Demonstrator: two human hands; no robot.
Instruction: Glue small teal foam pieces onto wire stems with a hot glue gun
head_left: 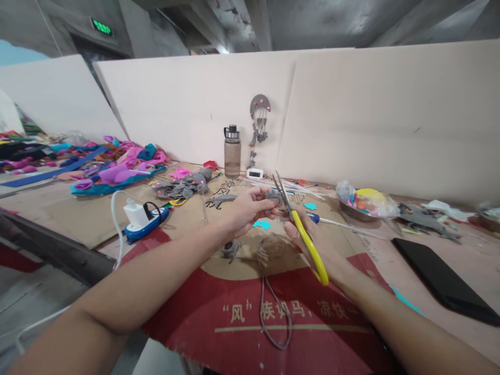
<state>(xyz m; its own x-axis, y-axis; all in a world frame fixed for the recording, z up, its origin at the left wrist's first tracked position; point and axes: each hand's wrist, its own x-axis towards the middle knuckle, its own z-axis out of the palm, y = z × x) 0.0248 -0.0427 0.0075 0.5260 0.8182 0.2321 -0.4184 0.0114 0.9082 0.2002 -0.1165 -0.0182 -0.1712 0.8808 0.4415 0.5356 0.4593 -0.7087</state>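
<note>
My left hand (250, 208) is closed, pinching a small grey felt piece (274, 195) between thumb and fingers above the cardboard. Yellow-handled scissors (307, 242) are in my right hand (321, 245), blades pointing up and away just right of the felt piece. The blades look slightly parted; whether they touch the felt I cannot tell. Below my hands lies a loose coil of grey cord (269, 247), with a long loop (289, 325) trailing toward me. A small grey bundle (230, 249) and a turquoise cutout (261, 224) rest beneath my left hand.
Red-printed cardboard (242, 349) covers the table before me. A bottle (232, 156) stands against the white partition (175, 104), where a grey felt hanging (260, 107) hangs. A metal bowl (363, 212) and black phone (441, 276) lie right, a blue power strip (146, 229) left.
</note>
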